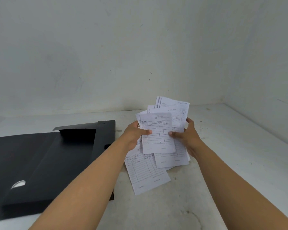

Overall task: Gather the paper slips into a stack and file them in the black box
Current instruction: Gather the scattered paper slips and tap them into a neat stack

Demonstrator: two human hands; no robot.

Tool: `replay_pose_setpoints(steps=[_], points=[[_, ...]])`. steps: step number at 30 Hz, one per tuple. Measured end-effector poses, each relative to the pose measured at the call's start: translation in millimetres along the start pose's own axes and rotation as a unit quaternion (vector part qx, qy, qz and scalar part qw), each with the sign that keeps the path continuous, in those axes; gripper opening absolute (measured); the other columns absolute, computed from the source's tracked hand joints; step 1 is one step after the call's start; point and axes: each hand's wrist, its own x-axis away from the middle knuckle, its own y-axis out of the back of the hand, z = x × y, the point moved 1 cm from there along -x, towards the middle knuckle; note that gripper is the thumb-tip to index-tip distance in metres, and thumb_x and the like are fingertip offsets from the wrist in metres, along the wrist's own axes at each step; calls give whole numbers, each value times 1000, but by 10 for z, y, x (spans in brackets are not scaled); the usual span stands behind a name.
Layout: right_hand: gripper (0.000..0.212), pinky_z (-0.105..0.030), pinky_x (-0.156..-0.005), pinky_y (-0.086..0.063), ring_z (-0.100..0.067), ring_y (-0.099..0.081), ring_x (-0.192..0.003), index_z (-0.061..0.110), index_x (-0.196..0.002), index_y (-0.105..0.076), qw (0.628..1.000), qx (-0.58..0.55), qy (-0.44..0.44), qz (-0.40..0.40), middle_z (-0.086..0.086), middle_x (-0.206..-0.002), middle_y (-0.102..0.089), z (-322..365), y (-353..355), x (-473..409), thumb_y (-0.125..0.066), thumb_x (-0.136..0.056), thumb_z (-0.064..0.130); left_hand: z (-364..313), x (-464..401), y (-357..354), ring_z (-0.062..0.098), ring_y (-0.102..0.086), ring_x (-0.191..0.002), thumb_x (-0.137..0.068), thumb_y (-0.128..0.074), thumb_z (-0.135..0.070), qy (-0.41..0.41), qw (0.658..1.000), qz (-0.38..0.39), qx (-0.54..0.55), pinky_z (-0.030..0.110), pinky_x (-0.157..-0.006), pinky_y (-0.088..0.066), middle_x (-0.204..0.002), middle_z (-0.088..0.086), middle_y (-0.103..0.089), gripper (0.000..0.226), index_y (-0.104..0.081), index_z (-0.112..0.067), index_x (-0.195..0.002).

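A loose, fanned bunch of white printed paper slips (pixel 158 138) is held up above the white surface, right of centre. My left hand (pixel 135 135) grips its left edge, thumb on the front slip. My right hand (pixel 187 138) holds the right edge, thumb on the front and fingers behind. One slip (pixel 145 173) hangs out at the bottom left, tilted; whether it rests on the surface I cannot tell. The black box (pixel 76 143) lies open on the left, its lid (pixel 20 155) folded out toward the left, with my left forearm crossing its near right corner.
White walls meet in a corner at the back right, close behind the slips. The white surface (pixel 223 163) extends to the right and toward me, with a few stains. A small oval cutout (pixel 18 184) shows in the box lid.
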Motion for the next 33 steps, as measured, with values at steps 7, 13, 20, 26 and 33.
replay_pose_setpoints(steps=[7, 13, 20, 26, 33], points=[[59, -39, -74, -57, -27, -66, -93, 11, -121, -50, 1000, 4, 15, 3, -9, -118, -64, 60, 20, 26, -74, -70, -8, 20, 23, -2, 25, -60, -110, -75, -71, 6, -27, 996, 20, -79, 35, -89, -52, -125, 10, -63, 51, -56, -9, -121], [51, -37, -72, -56, -28, -66, -92, 7, -118, -55, 1000, 12, 12, -10, -9, -116, -65, 57, 40, 83, -70, -72, -10, -31, 128, 54, 20, -58, -117, -75, -76, -12, -16, 979, 79, -188, 41, -102, -46, -122, -1, -63, 46, -55, -28, -111], [51, -47, -85, -55, -36, -64, -101, 6, -119, -56, 999, 0, 16, -38, -13, -119, -65, 59, 144, 114, -66, -72, -12, -83, 317, 293, 21, -58, -113, -76, -74, -9, 93, 913, 144, -371, 34, -105, -42, -119, 6, -64, 109, 6, -19, -150], [50, -42, -79, -55, -36, -64, -101, 6, -117, -58, 999, -5, 30, -34, -14, -116, -66, 70, 175, 188, -64, -72, -14, -94, 381, 399, 24, -57, -115, -79, -69, -2, 30, 891, 102, -441, 34, -104, -41, -123, 12, -63, 90, -15, -18, -149], [51, -46, -86, -53, -34, -61, -106, 9, -116, -59, 998, -8, 41, -49, -12, -119, -65, 78, 234, 221, -62, -72, -16, -320, 405, 596, 15, -57, -89, -83, -66, -5, -108, 966, 17, -233, 23, -76, -50, -92, -3, -56, 51, -52, -24, -128]])
